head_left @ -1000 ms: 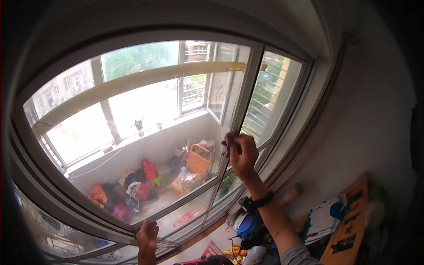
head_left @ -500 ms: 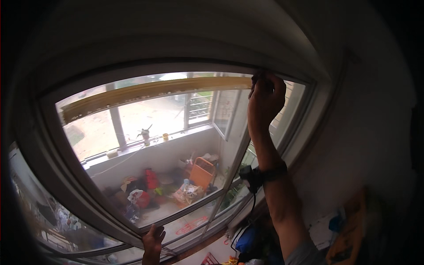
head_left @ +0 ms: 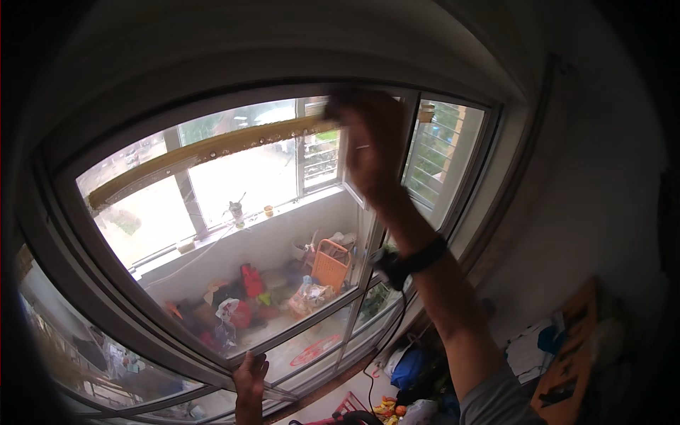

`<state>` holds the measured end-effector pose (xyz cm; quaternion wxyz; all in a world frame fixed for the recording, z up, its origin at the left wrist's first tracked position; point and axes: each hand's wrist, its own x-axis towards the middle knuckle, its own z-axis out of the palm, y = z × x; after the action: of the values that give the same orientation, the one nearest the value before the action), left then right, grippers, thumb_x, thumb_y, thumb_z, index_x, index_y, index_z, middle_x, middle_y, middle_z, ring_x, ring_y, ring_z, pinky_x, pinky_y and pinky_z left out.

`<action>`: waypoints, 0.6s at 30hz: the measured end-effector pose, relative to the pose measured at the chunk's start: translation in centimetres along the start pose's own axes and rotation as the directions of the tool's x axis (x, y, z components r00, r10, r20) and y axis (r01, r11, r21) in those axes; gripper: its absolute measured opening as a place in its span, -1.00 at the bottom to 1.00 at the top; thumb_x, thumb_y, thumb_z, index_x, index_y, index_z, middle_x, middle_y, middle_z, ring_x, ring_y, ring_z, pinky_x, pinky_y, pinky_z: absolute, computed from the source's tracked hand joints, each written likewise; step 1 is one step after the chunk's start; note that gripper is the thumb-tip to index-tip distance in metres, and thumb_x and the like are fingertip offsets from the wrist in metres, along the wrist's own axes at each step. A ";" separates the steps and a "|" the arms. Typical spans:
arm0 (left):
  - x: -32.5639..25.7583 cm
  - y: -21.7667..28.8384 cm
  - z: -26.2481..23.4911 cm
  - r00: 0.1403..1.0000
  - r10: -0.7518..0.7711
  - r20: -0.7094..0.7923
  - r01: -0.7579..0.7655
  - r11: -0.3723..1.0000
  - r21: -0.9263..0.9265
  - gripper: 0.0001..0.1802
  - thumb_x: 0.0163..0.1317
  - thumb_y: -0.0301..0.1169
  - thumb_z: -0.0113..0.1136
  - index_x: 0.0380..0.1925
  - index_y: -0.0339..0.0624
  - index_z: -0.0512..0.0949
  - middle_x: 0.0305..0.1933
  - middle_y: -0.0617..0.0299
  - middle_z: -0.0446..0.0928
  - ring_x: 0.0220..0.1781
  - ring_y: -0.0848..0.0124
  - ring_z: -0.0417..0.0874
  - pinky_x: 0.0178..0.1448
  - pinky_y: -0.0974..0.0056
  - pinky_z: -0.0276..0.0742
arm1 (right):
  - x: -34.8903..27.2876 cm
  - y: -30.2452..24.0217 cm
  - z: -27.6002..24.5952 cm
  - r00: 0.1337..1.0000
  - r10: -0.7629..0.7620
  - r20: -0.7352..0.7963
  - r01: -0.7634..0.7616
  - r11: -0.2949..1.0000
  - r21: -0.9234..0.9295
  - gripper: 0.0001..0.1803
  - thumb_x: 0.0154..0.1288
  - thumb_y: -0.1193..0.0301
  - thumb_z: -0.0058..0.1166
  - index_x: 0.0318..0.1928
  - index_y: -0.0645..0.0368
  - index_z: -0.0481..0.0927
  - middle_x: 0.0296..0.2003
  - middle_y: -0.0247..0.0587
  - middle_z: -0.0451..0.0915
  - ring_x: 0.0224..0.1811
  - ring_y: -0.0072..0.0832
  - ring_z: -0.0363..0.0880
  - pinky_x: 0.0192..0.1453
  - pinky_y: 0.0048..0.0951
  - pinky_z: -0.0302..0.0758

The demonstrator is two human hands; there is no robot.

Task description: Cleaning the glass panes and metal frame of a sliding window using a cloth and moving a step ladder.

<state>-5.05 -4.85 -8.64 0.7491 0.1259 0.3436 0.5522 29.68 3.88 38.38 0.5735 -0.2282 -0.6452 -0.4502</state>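
We see our right hand (head_left: 372, 145) raised high against the window pane (head_left: 241, 184), just under the top edge of the window frame (head_left: 212, 95). It is blurred, so we cannot tell how far the fingers are curled or whether they hold a cloth or anything else; a ring shows on one finger and a dark wristband (head_left: 407, 261) sits on the forearm below.

A long yellowish strip (head_left: 205, 150) seems to lie beyond the glass. Its long axis slopes from low near the frame's left side up to the right, and its upper right end meets the hand. So the strip stretches away to the hand's left and downward, and the right hand is by far the nearer one to it.

Our left hand (head_left: 249, 382) is well apart, down at the bottom edge of the frame, resting on the lower rail with fingers bent over it; it appears to grip only the rail.

To the hand's right stands a vertical mullion (head_left: 407, 163), very near, with a narrow side pane (head_left: 443, 159) beyond it, so room that way is short. To the left the large pane runs wide and unobstructed. Beyond the glass lies a cluttered balcony with an orange basket (head_left: 330, 263).
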 end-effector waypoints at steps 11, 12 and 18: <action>-1.2 0.7 2.4 0.997 0.021 -0.074 -0.010 0.991 0.135 -0.73 0.43 -0.26 0.22 -0.10 -0.27 0.61 -0.12 0.06 0.68 0.03 0.13 0.70 0.21 -0.09 0.58 | -19.1 -4.6 -7.5 0.902 0.342 0.263 -0.323 0.940 -0.114 -0.84 0.40 0.60 0.01 -0.09 0.21 0.62 -0.03 -0.10 0.58 0.16 -0.11 0.47 0.26 -0.11 0.36; -1.3 0.6 2.2 0.995 0.042 -0.087 -0.030 0.991 0.127 -0.73 0.43 -0.26 0.22 -0.10 -0.27 0.61 -0.12 0.06 0.68 0.03 0.13 0.70 0.21 -0.09 0.58 | -19.1 -5.2 -7.4 0.875 0.396 0.278 -0.385 0.918 -0.094 -0.80 0.39 0.59 0.02 -0.04 0.22 0.62 0.03 -0.07 0.57 0.24 -0.09 0.44 0.29 -0.08 0.35; -1.6 0.5 3.5 0.997 0.001 -0.078 0.009 0.991 0.133 -0.77 0.40 -0.29 0.27 -0.13 -0.25 0.60 -0.17 0.02 0.68 0.02 0.10 0.71 0.17 -0.08 0.64 | -8.0 -8.4 1.4 0.911 0.408 -0.066 -0.413 0.899 -0.146 -0.43 0.52 0.39 -0.07 0.45 0.31 0.22 0.47 0.20 0.16 0.55 0.10 0.08 0.58 0.02 0.03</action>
<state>-3.31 -5.45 -5.19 0.7261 0.1531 0.4090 0.5311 24.10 2.72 28.20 0.6466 -0.3956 -0.5355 -0.3723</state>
